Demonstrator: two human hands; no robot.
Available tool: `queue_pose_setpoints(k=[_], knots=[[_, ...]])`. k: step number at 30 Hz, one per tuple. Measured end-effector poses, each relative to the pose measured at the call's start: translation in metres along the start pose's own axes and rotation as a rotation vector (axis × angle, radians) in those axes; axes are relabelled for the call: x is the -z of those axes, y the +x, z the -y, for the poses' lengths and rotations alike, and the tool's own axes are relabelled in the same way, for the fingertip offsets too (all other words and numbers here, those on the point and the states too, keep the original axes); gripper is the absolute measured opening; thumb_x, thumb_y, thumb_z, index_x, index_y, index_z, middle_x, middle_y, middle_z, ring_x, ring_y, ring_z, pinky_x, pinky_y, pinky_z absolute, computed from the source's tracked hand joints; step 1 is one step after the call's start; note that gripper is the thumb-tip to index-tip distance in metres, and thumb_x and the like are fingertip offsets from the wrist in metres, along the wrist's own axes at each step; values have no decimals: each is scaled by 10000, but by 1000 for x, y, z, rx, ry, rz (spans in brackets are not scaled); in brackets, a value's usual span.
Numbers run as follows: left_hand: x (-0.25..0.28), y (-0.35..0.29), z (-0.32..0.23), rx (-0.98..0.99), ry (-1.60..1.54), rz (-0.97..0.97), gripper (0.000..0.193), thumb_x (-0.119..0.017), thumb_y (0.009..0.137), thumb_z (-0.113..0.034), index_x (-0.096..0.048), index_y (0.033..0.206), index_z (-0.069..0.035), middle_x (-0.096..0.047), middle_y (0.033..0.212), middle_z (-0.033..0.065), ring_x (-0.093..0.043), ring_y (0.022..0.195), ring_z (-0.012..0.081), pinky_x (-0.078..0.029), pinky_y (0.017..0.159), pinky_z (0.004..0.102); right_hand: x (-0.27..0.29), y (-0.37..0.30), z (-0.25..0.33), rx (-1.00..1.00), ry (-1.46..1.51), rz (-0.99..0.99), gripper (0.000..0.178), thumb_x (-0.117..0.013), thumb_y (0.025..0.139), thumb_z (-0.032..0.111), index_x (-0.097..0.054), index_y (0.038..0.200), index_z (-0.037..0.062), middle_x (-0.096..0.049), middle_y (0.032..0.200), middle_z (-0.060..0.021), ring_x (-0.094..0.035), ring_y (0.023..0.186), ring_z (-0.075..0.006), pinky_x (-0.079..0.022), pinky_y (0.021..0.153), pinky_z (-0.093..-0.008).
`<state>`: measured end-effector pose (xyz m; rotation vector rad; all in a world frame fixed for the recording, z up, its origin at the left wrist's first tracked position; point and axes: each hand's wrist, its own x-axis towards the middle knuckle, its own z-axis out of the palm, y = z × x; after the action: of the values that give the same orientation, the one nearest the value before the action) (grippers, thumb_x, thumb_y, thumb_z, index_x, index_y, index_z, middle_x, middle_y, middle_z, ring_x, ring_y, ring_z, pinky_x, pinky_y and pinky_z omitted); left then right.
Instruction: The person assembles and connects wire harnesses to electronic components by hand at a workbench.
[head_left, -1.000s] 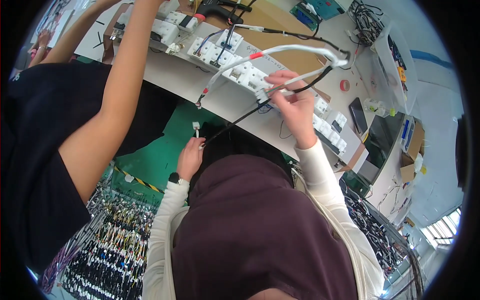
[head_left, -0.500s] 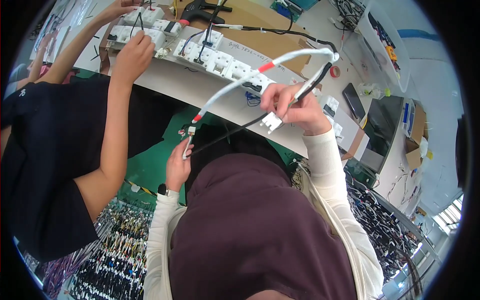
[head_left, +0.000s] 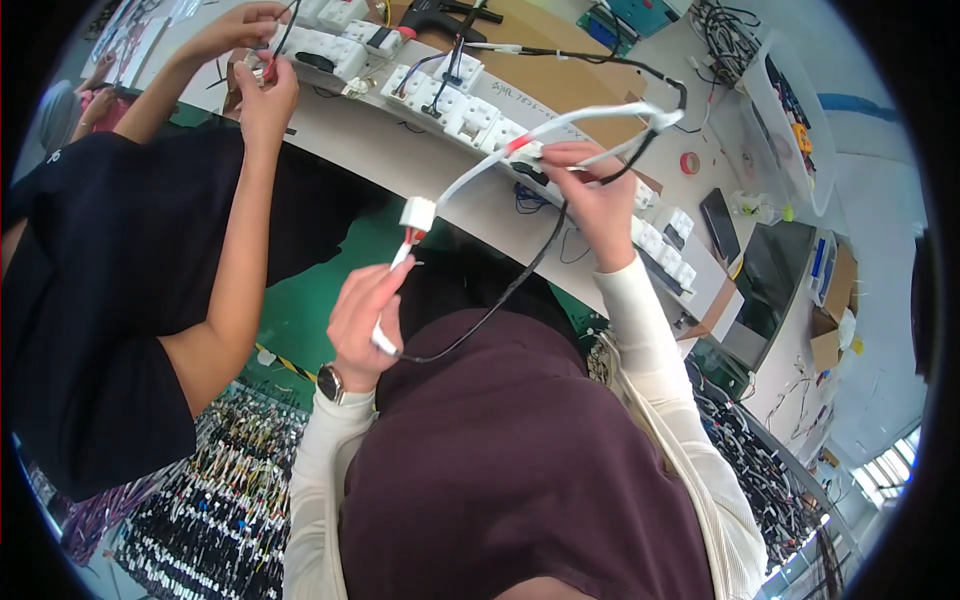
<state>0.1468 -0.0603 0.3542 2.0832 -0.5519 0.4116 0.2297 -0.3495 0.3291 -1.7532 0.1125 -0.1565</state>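
A wire harness (head_left: 590,113) with white and black sleeved branches arches between my hands over the bench's front edge. My left hand (head_left: 362,318) is closed on a white-sleeved branch of it, just below a white plug connector (head_left: 418,214) with red wires at its base. A thin black cable (head_left: 505,297) sags from beside my left hand up toward the right one. My right hand (head_left: 603,215) pinches the harness near its white joint (head_left: 662,121); its fingertips are partly hidden. Red bands mark the white sleeve.
White socket blocks (head_left: 470,122) line the bench (head_left: 400,165) in front of me. To my left, a co-worker's hands (head_left: 262,95) handle wires. A black phone (head_left: 719,222), red tape roll (head_left: 690,162) and clear plastic bin (head_left: 775,140) lie at right. Bundled cables (head_left: 225,490) hang low at left.
My left hand has risen slightly, and a white connector now stands above its fingers. The connector seen at my right fingertips no longer shows there. My right hand has shifted along the harness.
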Motion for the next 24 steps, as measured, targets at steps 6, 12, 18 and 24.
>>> queue_pose_setpoints(k=[6,12,18,24], knots=[[-26,16,0,-34,-49,-44,260,-601,884,85,-668,1136,92,-721,1008,200,-697,857,348,-562,767,386,-30,-2,-18,386,-529,43,176,-793,791,10,-764,963,32,-729,882,-86,-689,713,-187,-541,629,-290],[-36,36,13,327,-152,-104,245,-574,961,2,-673,1175,68,-729,975,206,-712,864,297,-560,777,354,-22,15,1,82,-478,111,142,-777,808,28,-764,949,20,-741,825,-87,-691,703,-149,-536,639,-277],[-41,62,40,511,-434,-57,272,-547,1027,-97,-661,1212,66,-745,1000,172,-712,898,194,-557,835,305,-16,29,13,-136,-433,189,127,-757,828,37,-764,950,1,-766,856,-86,-696,730,-107,-549,681,-269],[-55,78,50,513,-374,93,250,-543,1014,-77,-680,1187,41,-752,977,166,-741,880,218,-570,789,307,-15,30,19,-59,-502,251,132,-767,817,20,-759,946,-2,-759,841,-82,-704,714,-129,-558,682,-261]])
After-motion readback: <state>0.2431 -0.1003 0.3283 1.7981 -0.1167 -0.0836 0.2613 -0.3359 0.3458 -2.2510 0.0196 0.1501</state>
